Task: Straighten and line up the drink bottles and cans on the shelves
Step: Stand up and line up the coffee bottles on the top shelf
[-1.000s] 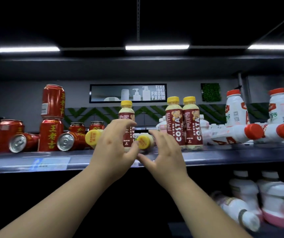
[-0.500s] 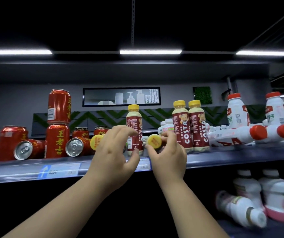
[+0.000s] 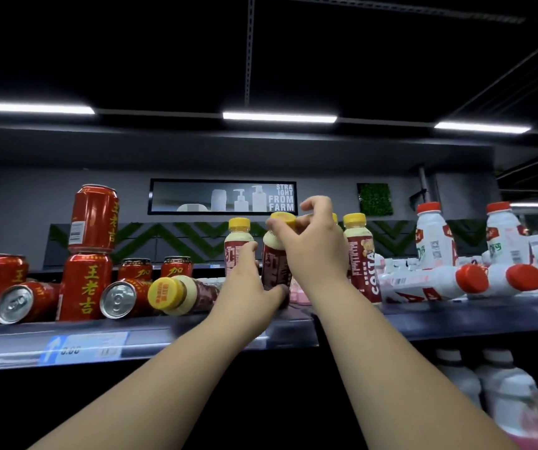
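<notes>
A yellow-capped Costa bottle [image 3: 275,264] stands upright at the shelf's middle. My right hand [image 3: 316,245] pinches its cap and neck from above. My left hand [image 3: 248,284] grips its lower body from the left. Another Costa bottle [image 3: 183,295] lies on its side to the left, cap toward me. Two more stand upright, one behind my left hand [image 3: 238,241] and one on the right [image 3: 360,258]. Red cans [image 3: 87,287] stand and lie at the left, one stacked [image 3: 93,219] on another. White red-capped bottles [image 3: 433,282] lie toppled at the right.
The dark shelf [image 3: 456,316] has a front strip with a price tag [image 3: 85,347]. Two white bottles [image 3: 433,237] stand upright at the back right. More white bottles [image 3: 501,388] fill the lower shelf on the right. A dark shelf board hangs overhead.
The Costa bottle that lay on its side with its cap toward me now stands upright. My right hand rose to its cap and my left hand closed on its body.
</notes>
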